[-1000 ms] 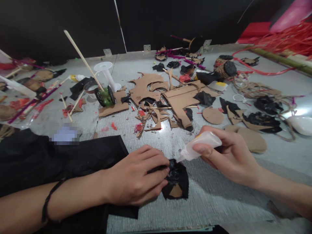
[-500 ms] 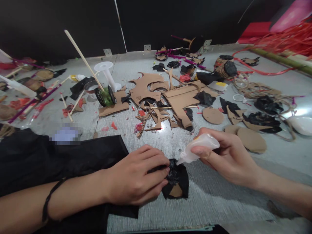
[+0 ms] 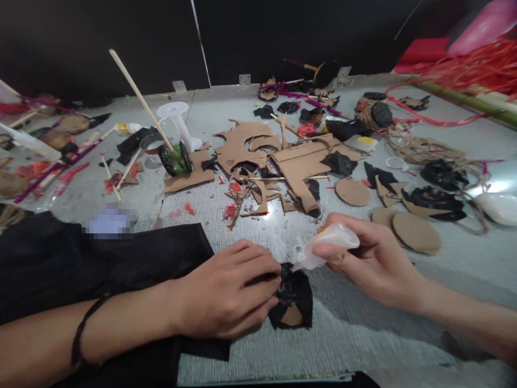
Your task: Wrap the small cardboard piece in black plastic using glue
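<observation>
My right hand (image 3: 369,264) is wrapped round a translucent white glue bottle (image 3: 329,245), tilted with its nozzle down at the left. The nozzle tip touches or hovers just over a small piece of black cloth (image 3: 302,291) folded over cardboard. Wet, shiny glue shows on the folds, and a bare patch of brown cardboard (image 3: 292,317) shows near the lower edge. My left hand (image 3: 230,288) holds the left side of this piece against the table, its fingers bent together and covering that edge. Beneath my left forearm lies a large sheet of black cloth (image 3: 169,245).
Cut cardboard scraps (image 3: 297,167) spread across the middle of the table (image 3: 194,210). Behind stand a white plastic spool (image 3: 175,116) and a green roll with a stick (image 3: 175,159). Cardboard discs (image 3: 418,233), twine (image 3: 430,148) and red string (image 3: 476,70) lie to the right.
My right hand and the glue bottle have shifted slightly left, the nozzle staying at the black piece's upper edge. My left hand stays in place.
</observation>
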Tool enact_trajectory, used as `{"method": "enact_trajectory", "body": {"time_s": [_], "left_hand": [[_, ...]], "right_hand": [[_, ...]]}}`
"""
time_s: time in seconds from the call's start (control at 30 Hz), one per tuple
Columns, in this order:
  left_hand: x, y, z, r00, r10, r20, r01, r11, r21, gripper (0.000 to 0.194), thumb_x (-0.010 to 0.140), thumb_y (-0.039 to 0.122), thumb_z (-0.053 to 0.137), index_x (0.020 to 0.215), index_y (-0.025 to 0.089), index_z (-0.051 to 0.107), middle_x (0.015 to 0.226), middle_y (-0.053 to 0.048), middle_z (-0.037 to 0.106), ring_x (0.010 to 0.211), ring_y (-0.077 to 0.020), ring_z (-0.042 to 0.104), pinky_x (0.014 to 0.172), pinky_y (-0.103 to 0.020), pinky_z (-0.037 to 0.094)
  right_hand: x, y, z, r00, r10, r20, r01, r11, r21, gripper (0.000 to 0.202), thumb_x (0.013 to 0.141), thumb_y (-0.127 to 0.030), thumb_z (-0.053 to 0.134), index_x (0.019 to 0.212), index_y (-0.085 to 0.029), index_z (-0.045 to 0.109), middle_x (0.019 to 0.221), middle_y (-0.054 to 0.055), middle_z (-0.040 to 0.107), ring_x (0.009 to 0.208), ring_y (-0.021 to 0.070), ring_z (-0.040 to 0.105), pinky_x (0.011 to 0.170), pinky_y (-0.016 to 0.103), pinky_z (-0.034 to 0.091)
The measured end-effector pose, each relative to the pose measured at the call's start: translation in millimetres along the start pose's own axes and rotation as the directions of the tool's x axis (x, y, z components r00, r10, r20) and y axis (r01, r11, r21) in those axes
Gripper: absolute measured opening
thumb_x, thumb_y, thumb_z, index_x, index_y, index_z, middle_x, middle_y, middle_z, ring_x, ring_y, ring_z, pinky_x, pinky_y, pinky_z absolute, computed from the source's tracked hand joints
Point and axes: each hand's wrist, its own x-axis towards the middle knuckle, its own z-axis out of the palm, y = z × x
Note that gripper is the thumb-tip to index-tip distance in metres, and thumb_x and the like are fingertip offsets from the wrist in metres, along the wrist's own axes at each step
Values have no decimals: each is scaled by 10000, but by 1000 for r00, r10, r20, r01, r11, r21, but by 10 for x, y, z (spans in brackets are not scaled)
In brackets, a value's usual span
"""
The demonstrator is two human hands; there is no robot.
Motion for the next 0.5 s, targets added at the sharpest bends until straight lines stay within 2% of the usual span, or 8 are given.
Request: {"method": "enact_trajectory", "body": {"time_s": [0.27,0.5], "left_hand": [[11,19,1,1000,-10,-10,10,1000,13,176,1105,150,589,1151,58,732,1118,-155,776,1044,-277,719,933,-441,641],[14,18,-15,1000,-6,4,6,1000,8,185,1111,152,583,1151,55,735,1116,-157,779,1043,-272,718,930,-438,643]], "right_hand": [[-9,-11,-11,999,-51,6,51,994,-96,536,1043,-604,745,719,-227,546,608,-67,419,521,87,339,427,249,250],[-24,13,-31,985,-169,-29,157,957,-245,450,1038,-445,778,707,-230,561,604,-61,455,512,92,386,432,254,274]]}}
